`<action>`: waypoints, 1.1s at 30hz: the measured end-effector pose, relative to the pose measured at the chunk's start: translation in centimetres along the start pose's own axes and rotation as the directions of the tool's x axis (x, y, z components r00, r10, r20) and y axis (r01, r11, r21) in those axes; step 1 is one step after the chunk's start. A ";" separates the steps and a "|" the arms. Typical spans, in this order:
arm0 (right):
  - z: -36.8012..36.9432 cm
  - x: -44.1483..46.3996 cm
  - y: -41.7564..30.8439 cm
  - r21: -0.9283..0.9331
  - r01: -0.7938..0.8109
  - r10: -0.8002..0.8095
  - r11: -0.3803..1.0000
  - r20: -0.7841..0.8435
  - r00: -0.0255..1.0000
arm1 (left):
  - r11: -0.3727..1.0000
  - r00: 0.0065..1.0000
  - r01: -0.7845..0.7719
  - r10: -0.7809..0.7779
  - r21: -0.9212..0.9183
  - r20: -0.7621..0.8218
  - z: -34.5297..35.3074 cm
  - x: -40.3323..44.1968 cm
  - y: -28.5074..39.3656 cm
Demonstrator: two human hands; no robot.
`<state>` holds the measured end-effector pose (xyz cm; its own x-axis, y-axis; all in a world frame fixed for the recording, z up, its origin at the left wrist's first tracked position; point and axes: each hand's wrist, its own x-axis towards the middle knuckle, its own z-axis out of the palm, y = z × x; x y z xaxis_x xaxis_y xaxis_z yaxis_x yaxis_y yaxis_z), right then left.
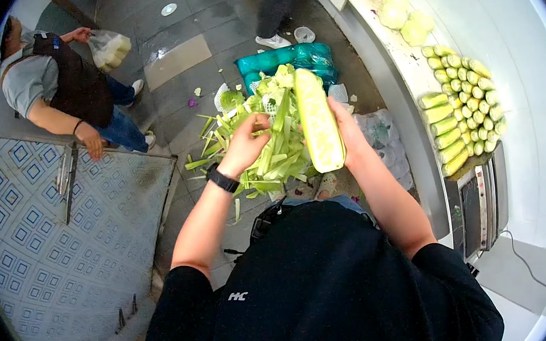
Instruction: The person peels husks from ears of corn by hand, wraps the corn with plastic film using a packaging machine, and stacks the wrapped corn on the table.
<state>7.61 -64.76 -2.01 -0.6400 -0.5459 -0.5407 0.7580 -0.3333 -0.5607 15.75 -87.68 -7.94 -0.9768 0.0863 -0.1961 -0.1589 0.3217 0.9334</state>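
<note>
My right hand is closed around the side of a long, pale-green vegetable with blunt ends and a mottled, lighter face. It is held nearly upright in front of me; its exact kind is not clear. My left hand, with a black watch at the wrist, is to its left. The fingers there are bent but apart, and I see nothing between them. Behind and below both hands lies a heap of green leaf strips and trimmings, partly hidden by the hands and the vegetable.
Beyond the heap lies a teal bag on the floor. The right counter carries stacked green-yellow vegetables and pale green heads. A knife rests on the left patterned table. A person stands there with a plastic bag.
</note>
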 end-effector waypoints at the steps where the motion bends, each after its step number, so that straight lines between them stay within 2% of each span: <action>1: -0.7 -0.5 0.5 0.008 0.017 -0.017 1.000 -0.003 1.000 | 0.906 0.996 -0.091 0.086 -0.414 -0.032 1.3 0.9 0.7; 2: -1.8 -1.2 1.2 0.024 -0.029 0.028 0.999 0.056 0.998 | 0.749 0.995 0.014 0.058 -0.662 0.087 2.7 1.1 1.3; 3: -2.6 -2.1 1.5 0.044 -0.068 0.062 0.997 0.114 0.992 | 0.532 0.974 0.154 0.062 -0.833 0.219 3.5 1.5 2.3; 4: -2.4 -3.3 1.4 0.097 -0.070 0.058 0.993 0.123 0.991 | 0.429 0.924 0.204 0.212 -0.880 0.318 4.5 2.4 1.8; 5: -3.4 -4.0 1.5 0.117 -0.092 0.071 0.989 0.175 0.982 | 0.376 0.894 0.177 0.325 -0.910 0.308 5.8 2.8 3.0; 7: -5.6 -6.9 1.6 0.154 -0.085 0.047 0.984 0.238 0.970 | 0.431 0.885 0.194 0.311 -0.881 0.347 7.7 3.6 2.9; 9: -8.0 -10.9 0.6 0.029 -0.070 0.063 0.997 0.175 0.983 | 0.475 0.906 0.189 0.252 -0.859 0.339 10.4 3.9 5.9; 11: -10.6 -15.1 1.4 -0.254 0.174 -0.193 0.951 -0.052 0.980 | 0.555 0.940 0.178 0.149 -0.813 0.307 13.5 4.9 7.1; 12: -12.3 -17.7 0.6 -0.458 0.191 -0.220 0.868 -0.010 0.975 | 0.583 0.939 0.162 0.157 -0.796 0.307 15.4 5.1 9.1; 13: -14.4 -19.8 0.6 -0.518 0.220 -0.283 0.827 -0.045 0.958 | 0.608 0.941 0.134 0.169 -0.783 0.292 17.3 5.5 10.9; 15: -17.9 -24.2 1.3 -0.511 0.350 -0.473 0.785 -0.129 0.871 | 0.646 0.880 0.174 0.237 -0.743 0.412 21.0 6.7 12.2; 17: -20.5 -28.5 1.5 -0.506 0.406 -0.561 0.761 -0.200 0.803 | 0.726 0.834 0.200 0.227 -0.658 0.504 25.4 7.0 15.5; 19: -23.4 -32.7 2.9 -0.502 0.453 -0.630 0.736 -0.264 0.731 | 0.779 0.739 0.236 0.244 -0.581 0.628 29.5 7.1 18.3; 21: -27.3 -35.7 4.7 -0.445 0.556 -0.709 0.702 -0.361 0.606 | 0.844 0.719 0.163 0.253 -0.511 0.648 34.1 6.6 21.7; 23: -29.9 -39.5 5.4 -0.462 0.550 -0.719 0.695 -0.446 0.533 | 0.885 0.657 0.164 0.232 -0.436 0.717 38.3 7.2 22.6; 25: -31.6 -43.3 5.5 -0.345 0.603 -0.675 0.719 -0.551 0.491 | 0.923 0.592 0.154 0.199 -0.352 0.781 42.1 7.6 23.3; 27: -33.2 -46.0 5.2 -0.310 0.643 -0.671 0.700 -0.593 0.444 | 0.966 0.559 0.071 0.167 -0.247 0.812 45.9 8.1 24.4; 30: -36.0 -49.0 5.2 -0.445 0.587 -0.690 0.676 -0.661 0.294 | 0.989 0.496 -0.047 0.142 -0.137 0.857 50.5 7.5 28.2; 33: -38.7 -51.2 4.0 -0.393 0.632 -0.664 0.668 -0.698 0.268 | 0.985 0.431 -0.156 0.133 -0.071 0.892 54.5 8.3 30.9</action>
<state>38.60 -8.42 -0.82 -0.7626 0.6117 -0.2101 0.0520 -0.2659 -0.9626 10.52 -25.66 2.89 -0.3140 0.9215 -0.2285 -0.0142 0.2361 0.9716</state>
